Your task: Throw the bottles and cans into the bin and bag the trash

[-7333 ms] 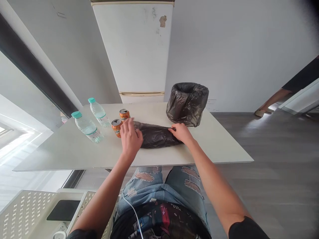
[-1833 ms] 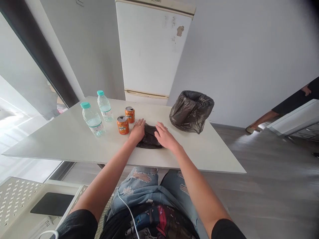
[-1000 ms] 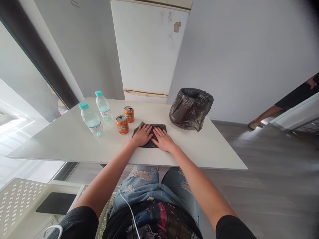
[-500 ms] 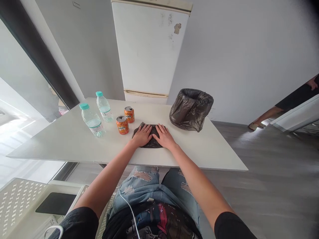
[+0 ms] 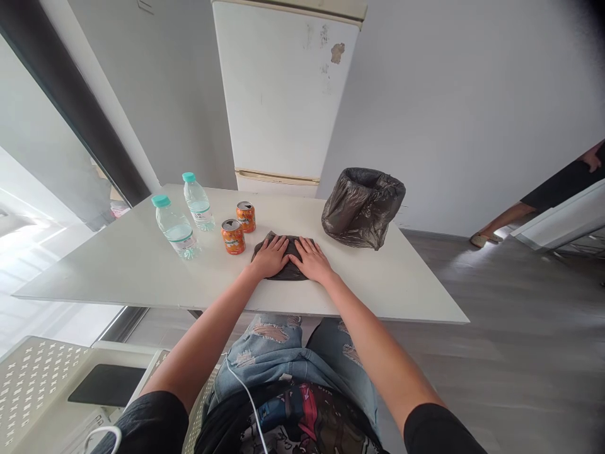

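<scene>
Since 0.5 s ago hardly any shift: left hand [image 5: 270, 257] & right hand [image 5: 312, 261], fingers flat, released, pressing folded black bag [image 5: 286, 263] near tabletop [image 5: 142, 277] front edge.

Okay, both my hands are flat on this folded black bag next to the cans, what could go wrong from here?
1. The folded black bag is thin plastic. When the left hand and right hand lift, it may spring open.
2. The near orange can stands close beside the left hand, so a sideways sweep could tip it.
</scene>
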`<state>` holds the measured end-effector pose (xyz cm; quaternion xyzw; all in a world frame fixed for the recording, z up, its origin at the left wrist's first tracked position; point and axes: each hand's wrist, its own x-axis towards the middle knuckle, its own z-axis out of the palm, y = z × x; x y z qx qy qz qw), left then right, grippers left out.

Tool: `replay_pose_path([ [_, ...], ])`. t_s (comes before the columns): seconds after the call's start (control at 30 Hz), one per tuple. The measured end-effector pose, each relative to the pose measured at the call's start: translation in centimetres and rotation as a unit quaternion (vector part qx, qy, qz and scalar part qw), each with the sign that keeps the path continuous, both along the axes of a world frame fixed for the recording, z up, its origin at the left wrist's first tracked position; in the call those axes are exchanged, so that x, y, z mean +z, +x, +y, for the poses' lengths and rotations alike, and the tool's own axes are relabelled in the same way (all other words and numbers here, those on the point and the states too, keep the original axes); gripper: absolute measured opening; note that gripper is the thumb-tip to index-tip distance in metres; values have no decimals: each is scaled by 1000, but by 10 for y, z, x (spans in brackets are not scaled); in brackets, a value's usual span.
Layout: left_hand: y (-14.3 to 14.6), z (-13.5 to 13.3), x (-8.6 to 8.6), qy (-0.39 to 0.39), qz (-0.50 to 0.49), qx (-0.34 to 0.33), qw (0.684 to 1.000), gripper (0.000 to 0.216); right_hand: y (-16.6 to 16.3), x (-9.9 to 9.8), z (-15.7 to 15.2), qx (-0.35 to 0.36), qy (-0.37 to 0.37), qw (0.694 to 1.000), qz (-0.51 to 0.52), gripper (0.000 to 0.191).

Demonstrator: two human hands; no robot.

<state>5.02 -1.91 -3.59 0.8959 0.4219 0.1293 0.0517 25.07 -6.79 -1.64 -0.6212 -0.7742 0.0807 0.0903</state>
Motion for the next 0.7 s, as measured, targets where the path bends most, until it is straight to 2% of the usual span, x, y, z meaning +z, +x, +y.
replay_pose_path([
  [0.17,-1,-4,7,-26,-15,-6,1000,69,2,-2,0,10,31,998,58,77],
  [0.27,-1,-7,24,-11,-56,-7,998,70,8,3,0,-10,140,979,150,60],
  [0.33,-2,-10,38,37,-91,5,995,61,14,8,-4,-46,221,955,191,46],
  [0.4,-7,-16,51,77,-113,26,990,46,19,12,-13,-56,251,946,199,36],
  [0.47,-15,-27,58,78,-118,43,989,37,23,13,-29,-20,226,955,189,31],
  [0.53,-28,-44,58,48,-103,44,993,33,24,12,-52,33,177,969,168,29],
  [0.7,-63,-101,41,-18,-38,10,999,45,32,8,-118,79,103,986,108,48],
])
